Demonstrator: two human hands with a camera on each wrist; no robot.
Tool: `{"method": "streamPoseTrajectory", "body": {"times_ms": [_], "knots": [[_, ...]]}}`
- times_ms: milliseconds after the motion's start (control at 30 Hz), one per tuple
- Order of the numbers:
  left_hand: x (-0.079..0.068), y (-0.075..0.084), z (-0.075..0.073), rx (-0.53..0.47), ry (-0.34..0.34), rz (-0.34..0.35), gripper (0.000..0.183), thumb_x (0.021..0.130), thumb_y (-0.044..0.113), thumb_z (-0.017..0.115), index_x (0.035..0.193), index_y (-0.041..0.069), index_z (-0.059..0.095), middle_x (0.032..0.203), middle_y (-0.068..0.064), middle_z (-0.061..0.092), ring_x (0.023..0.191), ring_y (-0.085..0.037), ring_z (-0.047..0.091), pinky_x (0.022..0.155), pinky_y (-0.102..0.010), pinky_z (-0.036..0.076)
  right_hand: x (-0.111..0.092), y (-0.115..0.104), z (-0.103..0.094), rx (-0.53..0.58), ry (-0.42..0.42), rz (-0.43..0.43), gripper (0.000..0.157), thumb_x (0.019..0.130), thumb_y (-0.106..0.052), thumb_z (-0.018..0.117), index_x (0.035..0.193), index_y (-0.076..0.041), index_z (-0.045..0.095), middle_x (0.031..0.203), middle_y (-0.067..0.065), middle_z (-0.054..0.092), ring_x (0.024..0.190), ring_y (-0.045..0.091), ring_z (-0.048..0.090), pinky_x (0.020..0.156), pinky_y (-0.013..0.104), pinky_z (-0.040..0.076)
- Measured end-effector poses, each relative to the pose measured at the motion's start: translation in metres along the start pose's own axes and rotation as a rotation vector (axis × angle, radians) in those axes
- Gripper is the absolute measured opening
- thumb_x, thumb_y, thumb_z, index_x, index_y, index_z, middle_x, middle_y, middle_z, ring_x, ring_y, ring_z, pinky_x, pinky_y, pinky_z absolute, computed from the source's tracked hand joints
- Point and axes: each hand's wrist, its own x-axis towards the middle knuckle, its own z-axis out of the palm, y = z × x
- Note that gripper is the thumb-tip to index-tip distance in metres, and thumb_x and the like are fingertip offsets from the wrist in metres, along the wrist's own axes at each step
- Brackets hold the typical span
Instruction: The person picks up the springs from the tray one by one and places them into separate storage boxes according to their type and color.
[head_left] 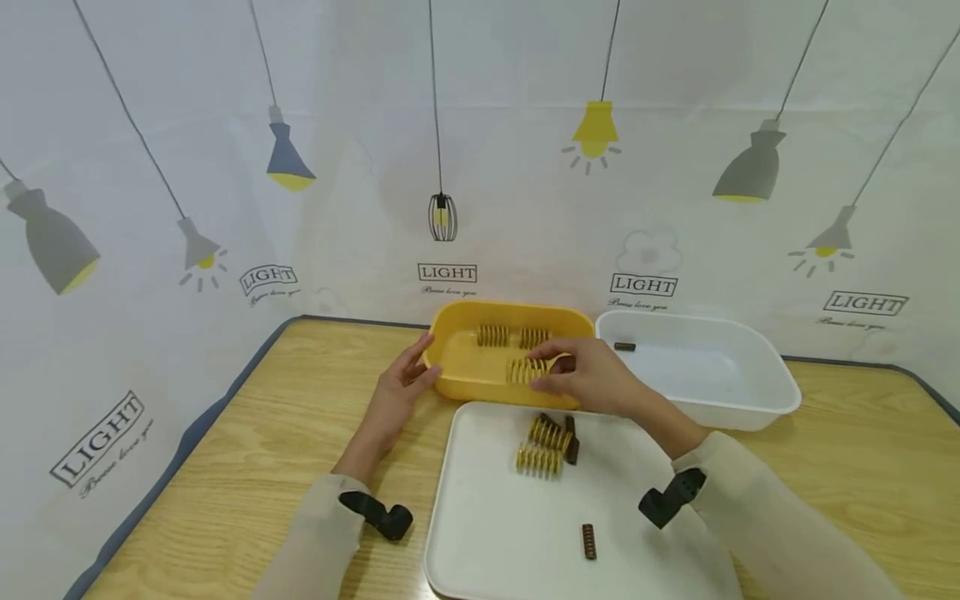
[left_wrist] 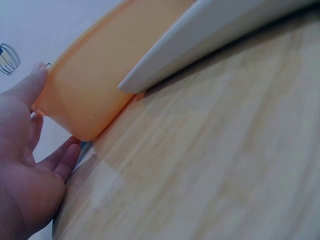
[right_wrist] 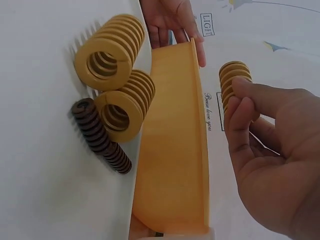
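On my feed the right hand (head_left: 596, 375) pinches a yellow spring (right_wrist: 234, 75) between thumb and fingertips, the rest of the fingers bent, and holds it over the yellow box (head_left: 471, 385); I judge the light grip spares the coils from squashing. The left hand (head_left: 396, 396) lies loosely spread against the box's left end, touching the rim and gripping no spring, probably to steady it.

Two yellow springs (head_left: 492, 336) lie in the box along its far side, which leaves room in front of them. The white box (head_left: 705, 367), just beside it, has one dark spring (head_left: 625, 347), so I read the boxes as split by kind. On the white tray (head_left: 510, 533), near both boxes and seemingly within easy reach, two more yellow springs (head_left: 538, 461) rest beside dark ones (head_left: 572, 442), and another dark spring (head_left: 588, 542) lies apart.
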Motion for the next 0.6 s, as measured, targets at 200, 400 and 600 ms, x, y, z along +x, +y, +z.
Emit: {"method": "streamPoseTrajectory", "body": {"times_ms": [200,400,600], "knots": [[-0.001,0.005,-0.001,0.002,-0.006,0.006,0.054,0.097,0.021,0.059,0.147,0.024,0.041,0.152,0.011,0.03,0.135,-0.025,0.034,0.108,-0.04,0.031,0.015,0.003,0.005,-0.001,0.013,0.016,0.037,0.085,-0.025,0.075,0.119,-0.011,0.066,0.095,0.002,0.064,0.082,0.019,0.059,0.064,0.031,0.052],[0.0,0.004,-0.001,0.003,0.001,-0.001,0.053,0.096,0.021,0.06,0.146,0.024,0.041,0.15,0.013,0.032,0.134,-0.023,0.035,0.108,-0.038,0.032,0.03,0.006,0.011,0.079,0.014,0.079,0.039,0.085,-0.022,0.075,0.121,-0.01,0.065,0.102,0.003,0.064,0.084,0.019,0.062,0.071,0.031,0.054],[0.002,-0.001,-0.001,0.007,0.001,-0.002,0.054,0.096,0.021,0.06,0.147,0.025,0.041,0.15,0.014,0.033,0.133,-0.024,0.037,0.107,-0.038,0.033,0.041,0.014,0.017,0.142,0.008,0.088,0.041,0.085,-0.018,0.074,0.123,-0.005,0.064,0.105,0.007,0.063,0.084,0.019,0.065,0.071,0.031,0.055]]}}
